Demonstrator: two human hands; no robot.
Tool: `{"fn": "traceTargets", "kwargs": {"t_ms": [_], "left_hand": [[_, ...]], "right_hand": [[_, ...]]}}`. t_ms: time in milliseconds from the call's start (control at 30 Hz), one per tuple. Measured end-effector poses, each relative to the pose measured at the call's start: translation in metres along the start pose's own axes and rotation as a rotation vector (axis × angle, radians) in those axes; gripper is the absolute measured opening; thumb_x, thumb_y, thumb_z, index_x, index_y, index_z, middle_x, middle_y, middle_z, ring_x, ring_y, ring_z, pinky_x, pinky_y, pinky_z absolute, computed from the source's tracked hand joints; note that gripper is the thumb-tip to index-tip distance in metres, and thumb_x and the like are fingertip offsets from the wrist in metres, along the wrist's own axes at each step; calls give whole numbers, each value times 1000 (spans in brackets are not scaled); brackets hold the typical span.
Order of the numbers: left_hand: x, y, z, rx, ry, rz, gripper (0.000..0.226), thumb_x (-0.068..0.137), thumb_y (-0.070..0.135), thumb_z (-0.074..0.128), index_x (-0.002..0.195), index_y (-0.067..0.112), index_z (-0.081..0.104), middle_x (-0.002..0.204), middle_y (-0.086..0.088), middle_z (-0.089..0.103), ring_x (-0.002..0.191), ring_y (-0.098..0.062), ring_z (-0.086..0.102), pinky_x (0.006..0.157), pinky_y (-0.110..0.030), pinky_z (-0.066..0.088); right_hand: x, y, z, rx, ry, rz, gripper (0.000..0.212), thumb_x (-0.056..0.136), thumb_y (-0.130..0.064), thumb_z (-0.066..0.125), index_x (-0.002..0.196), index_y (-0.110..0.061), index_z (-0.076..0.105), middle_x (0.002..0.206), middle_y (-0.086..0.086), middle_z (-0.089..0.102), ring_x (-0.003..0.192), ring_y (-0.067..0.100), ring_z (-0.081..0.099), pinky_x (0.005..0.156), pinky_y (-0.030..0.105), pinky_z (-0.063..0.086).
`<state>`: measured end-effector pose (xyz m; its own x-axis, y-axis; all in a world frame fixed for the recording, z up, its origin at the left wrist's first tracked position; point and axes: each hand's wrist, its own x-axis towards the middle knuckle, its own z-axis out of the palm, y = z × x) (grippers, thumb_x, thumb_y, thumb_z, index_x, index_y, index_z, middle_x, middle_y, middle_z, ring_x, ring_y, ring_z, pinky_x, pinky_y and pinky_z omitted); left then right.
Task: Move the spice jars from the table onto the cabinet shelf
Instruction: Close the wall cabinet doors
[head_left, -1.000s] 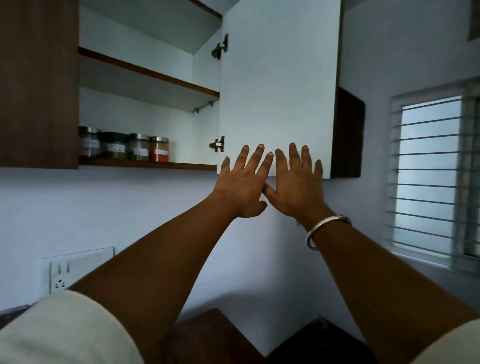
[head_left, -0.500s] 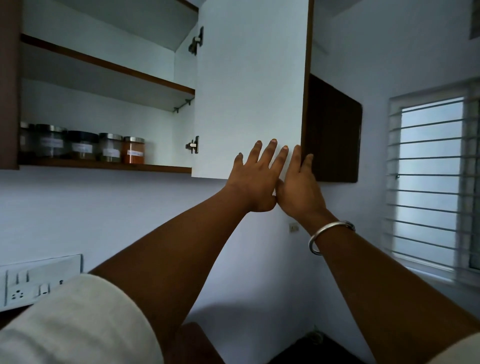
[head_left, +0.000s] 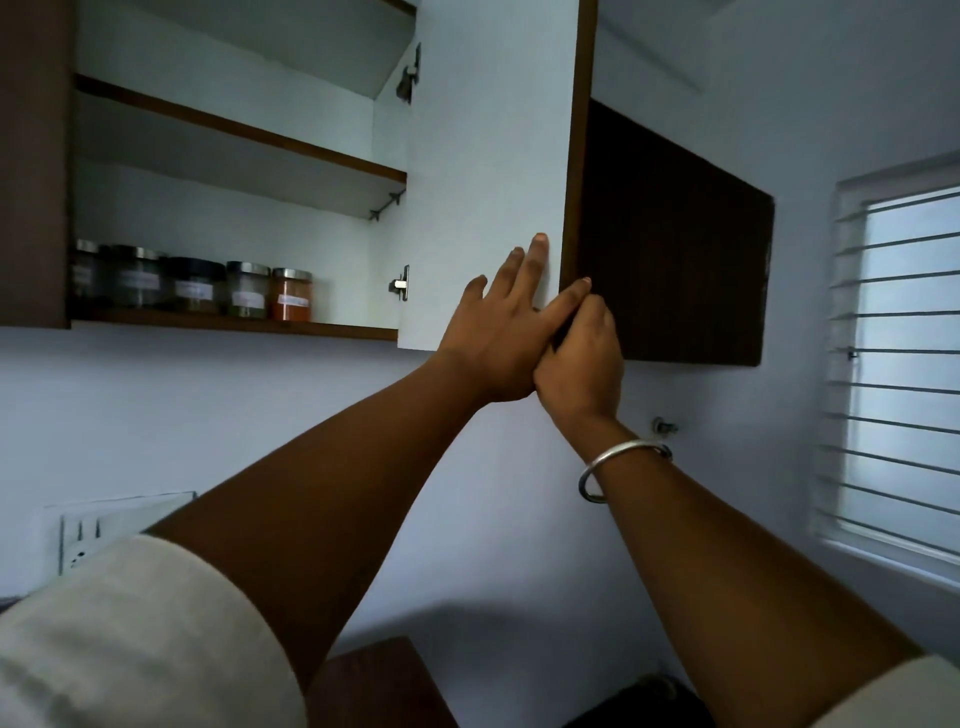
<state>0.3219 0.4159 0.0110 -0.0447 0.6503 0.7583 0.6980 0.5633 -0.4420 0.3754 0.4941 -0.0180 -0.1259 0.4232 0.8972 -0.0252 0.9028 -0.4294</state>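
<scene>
Several spice jars (head_left: 244, 290) stand in a row on the lower cabinet shelf (head_left: 234, 327); the rightmost holds orange powder (head_left: 292, 295). The white cabinet door (head_left: 488, 171) is swung partly open. My left hand (head_left: 498, 322) lies flat against the door's inner face near its lower edge, fingers spread. My right hand (head_left: 582, 353) curls its fingers around the door's brown outer edge, touching the left hand. Neither hand holds a jar.
An upper shelf (head_left: 239, 156) sits above the jars. A dark closed cabinet door (head_left: 675, 244) is to the right, a louvred window (head_left: 904, 374) at far right. A wall socket (head_left: 83, 535) is at lower left, a brown table corner (head_left: 379, 680) below.
The door has swung leftward and shows a narrower face. My right hand went from flat on the door to gripping its outer edge; my left hand stays pressed on the inner face.
</scene>
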Motion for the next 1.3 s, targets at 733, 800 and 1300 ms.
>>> {"fn": "traceTargets", "kwargs": {"t_ms": [733, 800, 1300], "left_hand": [[-166, -198, -41, 352, 259, -18, 55, 93, 28, 51, 140, 1, 38, 145, -20, 40, 134, -30, 42, 105, -45, 39], [-181, -219, -40, 341, 209, -57, 60, 90, 28, 54, 140, -1, 38, 144, -19, 42, 133, -29, 43, 105, -45, 39], [-245, -364, -5, 279, -213, -280, 91, 91, 45, 49, 148, 10, -13, 159, -8, -9, 147, -22, -5, 120, -41, 9]], "right_hand": [[-84, -188, 168, 518, -36, -303, 65, 92, -24, 42, 148, -8, 13, 154, 11, 26, 143, 21, 22, 118, 34, 19], [-89, -207, 185, 444, -66, -327, 60, 98, -24, 36, 147, -11, 5, 157, 11, 16, 145, 20, 11, 119, 37, 16], [-115, -293, 330, 7, -178, -375, 96, 78, -30, 70, 150, -15, 8, 156, 19, 11, 143, 41, 9, 114, 55, 15]]}}
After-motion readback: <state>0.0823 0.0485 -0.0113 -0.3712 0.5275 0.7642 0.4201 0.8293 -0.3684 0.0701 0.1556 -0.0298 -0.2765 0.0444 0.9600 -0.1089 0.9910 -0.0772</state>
